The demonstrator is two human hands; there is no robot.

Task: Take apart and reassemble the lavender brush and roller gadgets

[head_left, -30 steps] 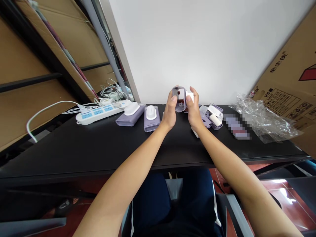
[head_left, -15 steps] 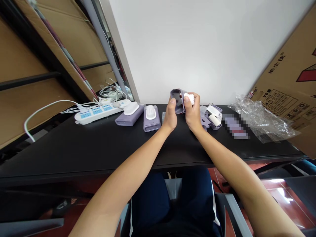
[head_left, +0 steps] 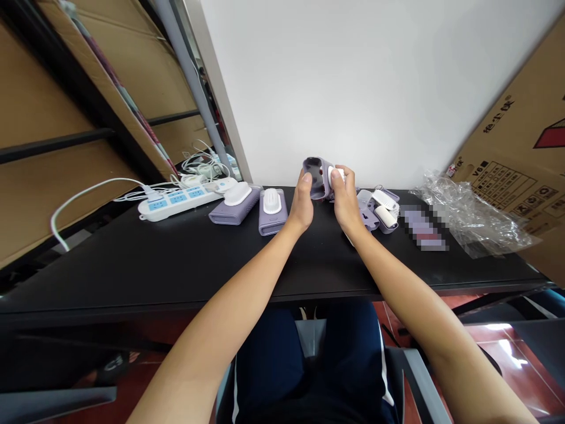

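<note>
A hollow purple casing (head_left: pixel 325 184) is held up above the far side of the table, its open end facing left and a dark inside showing. My left hand (head_left: pixel 302 206) grips it on the left with the thumb up along the rim. On the casing's right face sits a white ribbed piece (head_left: pixel 336 172), which my right hand (head_left: pixel 346 203) presses with the thumb while its fingers wrap behind. To the left, two purple boxes, one upright-ended (head_left: pixel 273 222) and one angled (head_left: pixel 233 213), lie with white pieces on top.
Loose purple and white parts (head_left: pixel 385 215) lie in a cluster right of my hands. Beyond them is a crumpled clear plastic bag (head_left: pixel 472 224) near a cardboard box (head_left: pixel 507 153). A white power strip (head_left: pixel 176 203) with cables stands at the left. A white wall (head_left: pixel 335 76) closes the back.
The casing and both hands have shifted slightly, and the casing has turned a little. My right thumb now covers more of the white piece. The view has moved slightly.
</note>
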